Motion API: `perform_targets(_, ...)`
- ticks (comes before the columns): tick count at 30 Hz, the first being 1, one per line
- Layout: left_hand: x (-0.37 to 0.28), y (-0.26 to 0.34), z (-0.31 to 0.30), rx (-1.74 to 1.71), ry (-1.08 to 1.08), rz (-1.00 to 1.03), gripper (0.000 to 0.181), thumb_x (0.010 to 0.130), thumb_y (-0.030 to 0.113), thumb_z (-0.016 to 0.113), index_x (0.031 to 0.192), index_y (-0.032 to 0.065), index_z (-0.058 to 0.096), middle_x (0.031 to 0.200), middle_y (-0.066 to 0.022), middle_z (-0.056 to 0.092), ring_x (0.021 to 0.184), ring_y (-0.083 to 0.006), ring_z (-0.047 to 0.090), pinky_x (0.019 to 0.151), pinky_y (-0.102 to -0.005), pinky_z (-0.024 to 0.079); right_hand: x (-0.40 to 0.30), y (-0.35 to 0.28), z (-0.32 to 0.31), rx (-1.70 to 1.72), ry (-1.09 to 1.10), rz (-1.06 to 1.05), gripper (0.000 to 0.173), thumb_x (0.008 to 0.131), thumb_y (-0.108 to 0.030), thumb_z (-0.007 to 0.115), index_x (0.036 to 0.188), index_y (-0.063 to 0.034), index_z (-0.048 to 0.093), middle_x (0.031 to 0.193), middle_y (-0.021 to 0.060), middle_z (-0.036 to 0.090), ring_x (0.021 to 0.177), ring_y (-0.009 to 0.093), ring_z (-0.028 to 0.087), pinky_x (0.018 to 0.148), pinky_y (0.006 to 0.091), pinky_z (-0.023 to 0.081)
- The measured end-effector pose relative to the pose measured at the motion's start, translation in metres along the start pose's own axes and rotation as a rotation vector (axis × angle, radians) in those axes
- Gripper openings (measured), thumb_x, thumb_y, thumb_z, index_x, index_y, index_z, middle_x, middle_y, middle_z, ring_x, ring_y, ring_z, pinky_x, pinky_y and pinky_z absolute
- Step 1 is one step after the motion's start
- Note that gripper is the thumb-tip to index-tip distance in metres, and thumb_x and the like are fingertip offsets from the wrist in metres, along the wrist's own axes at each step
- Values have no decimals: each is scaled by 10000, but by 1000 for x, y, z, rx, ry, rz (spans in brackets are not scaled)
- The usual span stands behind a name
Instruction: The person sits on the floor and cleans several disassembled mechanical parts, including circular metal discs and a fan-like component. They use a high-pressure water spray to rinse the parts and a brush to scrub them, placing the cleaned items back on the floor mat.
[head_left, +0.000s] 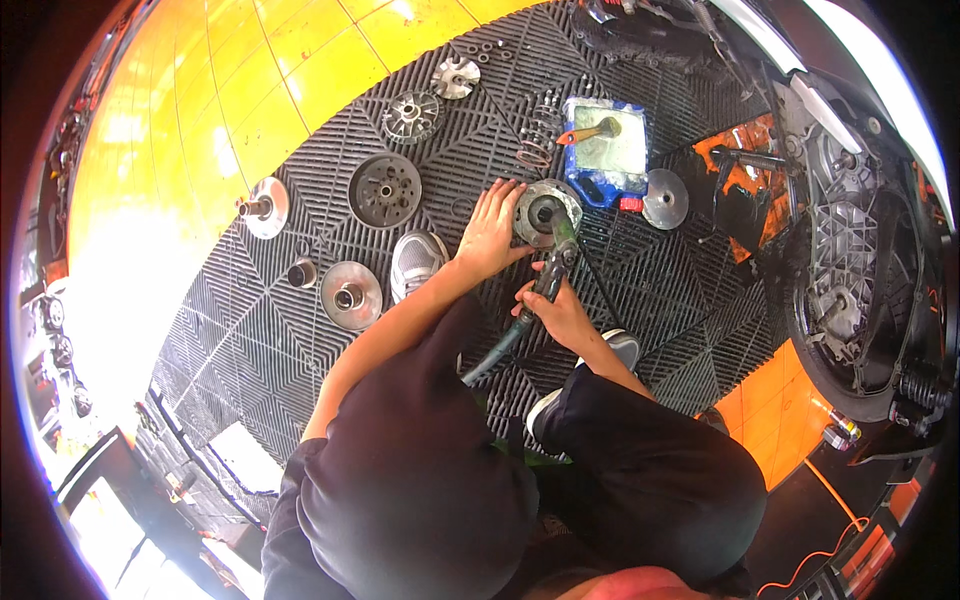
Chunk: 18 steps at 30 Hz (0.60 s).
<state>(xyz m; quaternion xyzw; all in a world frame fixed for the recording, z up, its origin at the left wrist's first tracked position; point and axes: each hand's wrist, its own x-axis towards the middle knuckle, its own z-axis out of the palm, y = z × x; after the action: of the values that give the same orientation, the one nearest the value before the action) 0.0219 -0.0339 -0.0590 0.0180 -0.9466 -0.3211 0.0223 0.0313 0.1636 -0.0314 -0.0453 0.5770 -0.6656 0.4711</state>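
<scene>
My left hand (491, 225) is spread against the left side of a round metal part (529, 214), which looks like a scooter clutch shoe assembly, and steadies it on the mat. My right hand (551, 300) is wrapped around the body of a green and black power tool (553, 274), probably air-driven. The tool's head meets the middle of the round part, hiding its centre. A dark green hose or handle runs from the tool back towards my legs. Just beyond the part stands a coil spring (534, 155).
A cut blue container (606, 199) holds pale liquid, with a paintbrush (589, 133) across it. Around lie a metal disc (665, 199), a clutch bell (385, 191), a variator (412, 118), a finned disc (456, 78), flanged pulley halves (351, 295) and a sleeve (301, 274). A scooter engine (844, 247) stands right.
</scene>
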Motion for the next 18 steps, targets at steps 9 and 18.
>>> perform_targets(9, -1, -2, 4, 107, 3, 2, 1059, 643, 324, 838, 1473, 49, 241, 1409, -140, 396, 1366, -369, 304, 1135, -517, 227, -1, -6, 3, -71, -22, 0, 518, 920, -58, 580, 1343, 45, 300, 938, 102, 620, 821, 197, 671, 753, 313, 508)
perform_targets(18, 4, 2, 3, 100, -67, 14, 1085, 631, 312, 847, 1485, 92, 215, 1446, -152, 341, 1351, -350, 311, 1068, -524, 282, -7, -6, 5, -81, -18, 33, 520, 920, -57, 578, 1341, 65, 298, 934, 105, 624, 826, 202, 677, 772, 310, 501)
